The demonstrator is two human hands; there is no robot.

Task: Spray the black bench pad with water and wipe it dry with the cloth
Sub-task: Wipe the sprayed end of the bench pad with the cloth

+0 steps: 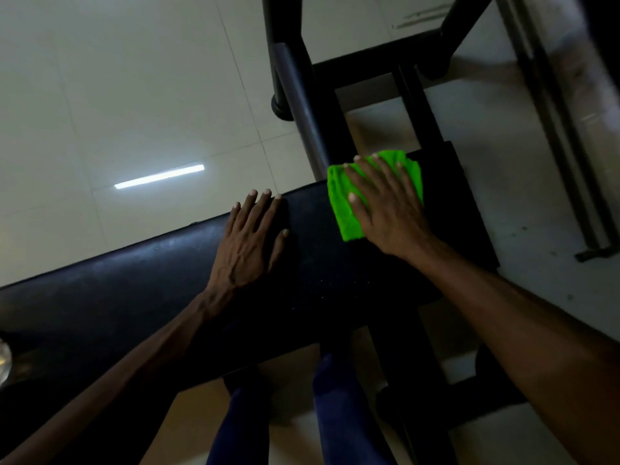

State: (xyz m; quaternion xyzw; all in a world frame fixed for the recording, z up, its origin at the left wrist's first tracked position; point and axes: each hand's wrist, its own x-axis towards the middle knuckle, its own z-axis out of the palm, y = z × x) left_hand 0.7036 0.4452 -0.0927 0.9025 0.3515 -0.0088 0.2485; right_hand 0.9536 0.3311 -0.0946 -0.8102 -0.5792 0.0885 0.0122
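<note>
The black bench pad (141,283) runs from the lower left to the right of centre. A bright green folded cloth (342,206) lies on its far right end. My right hand (389,209) presses flat on the cloth, fingers spread over it. My left hand (250,239) rests flat on the pad's far edge, left of the cloth, fingers apart and holding nothing. A rounded clear object (4,360) shows at the left edge on the pad; I cannot tell whether it is the spray bottle.
A black metal frame with a grey bar (302,105) rises behind the pad's right end. More black frame legs (416,364) stand under the pad. My legs in dark blue trousers (339,414) are below. Pale floor tiles (117,95) surround the bench.
</note>
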